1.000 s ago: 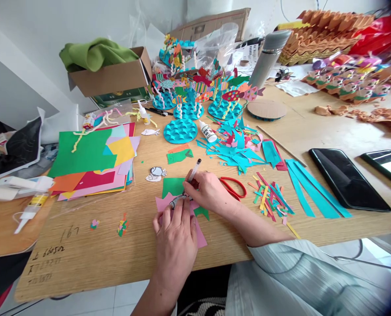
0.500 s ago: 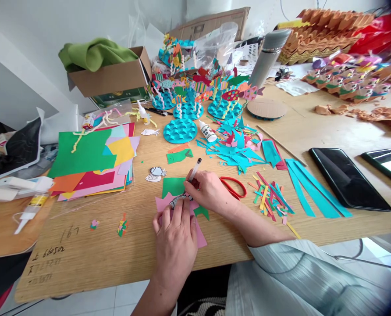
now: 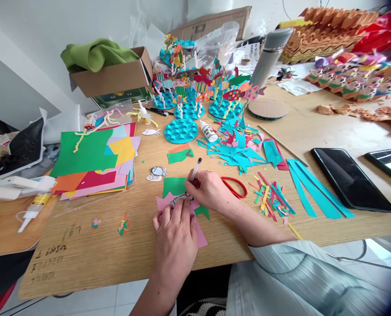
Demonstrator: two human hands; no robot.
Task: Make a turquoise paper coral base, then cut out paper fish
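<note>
My left hand [image 3: 175, 235] pinches a small grey-and-white paper fish [image 3: 179, 201] between its fingertips, just above a sheet of pink paper [image 3: 200, 235]. My right hand [image 3: 208, 191] is shut around a white-barrelled pen [image 3: 196, 170], its tip down at the fish and partly hidden by my fingers. A green paper piece [image 3: 172, 186] lies under the fish at the far side, and a smaller green scrap [image 3: 202, 213] pokes out beside my right wrist. Red-handled scissors [image 3: 234, 187] rest just right of my right hand.
The wooden table [image 3: 83, 259] holds a stack of coloured paper [image 3: 90, 153] to the left, and glue [image 3: 208, 131], teal scraps [image 3: 235, 151] and blue paper-fish displays [image 3: 189, 109] ahead. Coloured paper strips [image 3: 272, 197] and a black phone [image 3: 350, 180] lie to the right.
The paper fish has shifted slightly in my fingers, and more of it shows. The pen stays in my right hand, and the whole view has moved a little.
</note>
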